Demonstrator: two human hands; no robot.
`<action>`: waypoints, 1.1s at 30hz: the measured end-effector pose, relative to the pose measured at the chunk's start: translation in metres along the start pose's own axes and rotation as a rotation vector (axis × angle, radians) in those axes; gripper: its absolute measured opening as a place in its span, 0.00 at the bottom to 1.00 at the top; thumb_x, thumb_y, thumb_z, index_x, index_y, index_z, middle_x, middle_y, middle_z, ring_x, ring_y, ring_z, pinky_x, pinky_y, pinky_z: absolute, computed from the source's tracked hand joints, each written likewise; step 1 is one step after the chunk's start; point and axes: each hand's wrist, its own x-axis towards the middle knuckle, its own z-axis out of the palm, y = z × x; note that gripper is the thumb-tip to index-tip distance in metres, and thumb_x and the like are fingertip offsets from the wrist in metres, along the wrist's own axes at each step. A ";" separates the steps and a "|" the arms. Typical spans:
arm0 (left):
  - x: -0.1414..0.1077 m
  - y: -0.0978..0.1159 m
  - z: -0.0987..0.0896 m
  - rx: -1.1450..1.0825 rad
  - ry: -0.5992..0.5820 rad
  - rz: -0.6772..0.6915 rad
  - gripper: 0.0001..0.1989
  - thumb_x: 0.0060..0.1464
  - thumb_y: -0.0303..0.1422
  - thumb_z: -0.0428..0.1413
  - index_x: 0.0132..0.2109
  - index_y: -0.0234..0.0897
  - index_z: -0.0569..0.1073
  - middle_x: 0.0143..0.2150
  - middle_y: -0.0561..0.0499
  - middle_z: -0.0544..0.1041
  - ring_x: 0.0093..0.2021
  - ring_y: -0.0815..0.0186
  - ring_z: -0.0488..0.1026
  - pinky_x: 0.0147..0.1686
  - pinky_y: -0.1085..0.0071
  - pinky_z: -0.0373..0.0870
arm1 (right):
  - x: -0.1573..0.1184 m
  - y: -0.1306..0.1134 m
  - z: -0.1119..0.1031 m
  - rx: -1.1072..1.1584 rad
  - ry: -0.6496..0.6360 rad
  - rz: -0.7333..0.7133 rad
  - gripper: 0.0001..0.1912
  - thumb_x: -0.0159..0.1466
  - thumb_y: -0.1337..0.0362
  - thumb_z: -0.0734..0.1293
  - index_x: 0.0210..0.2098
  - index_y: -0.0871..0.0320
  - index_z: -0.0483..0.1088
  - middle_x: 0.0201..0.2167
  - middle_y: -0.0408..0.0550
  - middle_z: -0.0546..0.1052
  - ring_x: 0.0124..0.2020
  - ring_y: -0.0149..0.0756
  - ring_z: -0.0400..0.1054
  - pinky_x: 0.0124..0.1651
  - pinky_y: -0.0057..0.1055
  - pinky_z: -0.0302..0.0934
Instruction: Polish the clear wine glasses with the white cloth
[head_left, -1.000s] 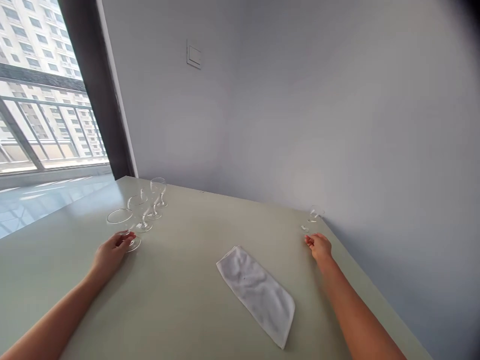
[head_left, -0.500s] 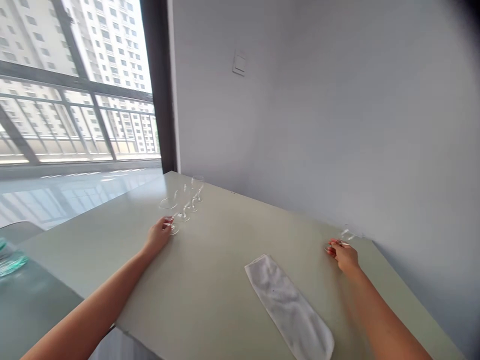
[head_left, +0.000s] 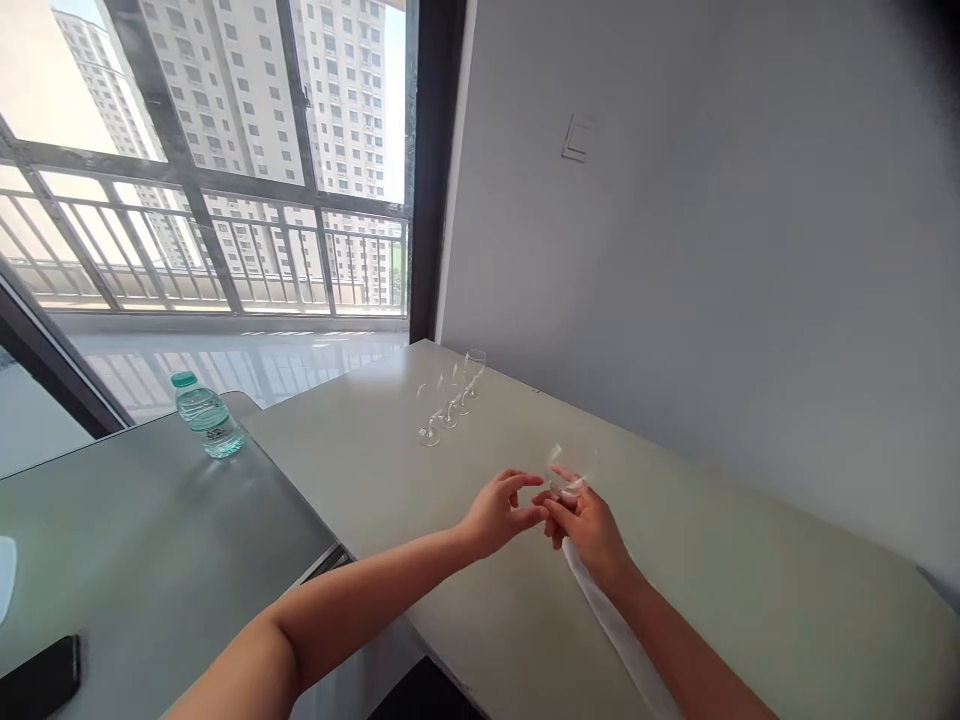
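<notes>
My right hand (head_left: 589,525) is closed on a clear wine glass (head_left: 571,468), its bowl upward, above the middle of the pale table (head_left: 675,600). Just left of it, my left hand (head_left: 506,513) has its thumb and fingers apart, close to the glass's lower part; whether the fingertips touch it I cannot tell. A folded white cloth (head_left: 607,610) lies on the table, partly hidden under my right hand and forearm. Farther back, a row of several clear stemmed glasses (head_left: 448,415) stands upright.
On the darker grey table (head_left: 150,530) at the left stand a water bottle with a teal cap (head_left: 208,415) and a black phone (head_left: 41,682). A grey wall (head_left: 675,300) runs along the table's far side. A window with railings (head_left: 225,240) is at the back left.
My left hand has let go of the nearest glass in the row and moved right. My right hand has brought its glass in from the right. The view has swung left.
</notes>
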 end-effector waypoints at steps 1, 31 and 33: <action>-0.003 0.003 0.008 -0.075 -0.037 -0.034 0.17 0.45 0.41 0.56 0.42 0.40 0.71 0.38 0.49 0.71 0.25 0.72 0.66 0.27 0.73 0.65 | -0.003 0.001 0.013 -0.024 -0.027 -0.011 0.35 0.52 0.57 0.65 0.56 0.60 0.53 0.22 0.41 0.72 0.16 0.28 0.62 0.16 0.25 0.58; 0.001 -0.064 -0.147 -0.007 0.493 -0.302 0.28 0.31 0.48 0.60 0.38 0.32 0.73 0.27 0.49 0.74 0.25 0.68 0.66 0.23 0.75 0.57 | -0.097 0.071 -0.121 -1.339 -0.375 -0.475 0.26 0.64 0.55 0.54 0.61 0.44 0.43 0.62 0.39 0.50 0.63 0.38 0.40 0.63 0.45 0.37; 0.002 -0.064 -0.148 0.010 0.479 -0.299 0.28 0.32 0.48 0.59 0.39 0.32 0.73 0.30 0.48 0.75 0.27 0.67 0.68 0.24 0.75 0.59 | -0.096 0.067 -0.111 -1.329 -0.403 -0.469 0.27 0.65 0.55 0.53 0.62 0.47 0.40 0.63 0.40 0.47 0.63 0.37 0.37 0.64 0.43 0.33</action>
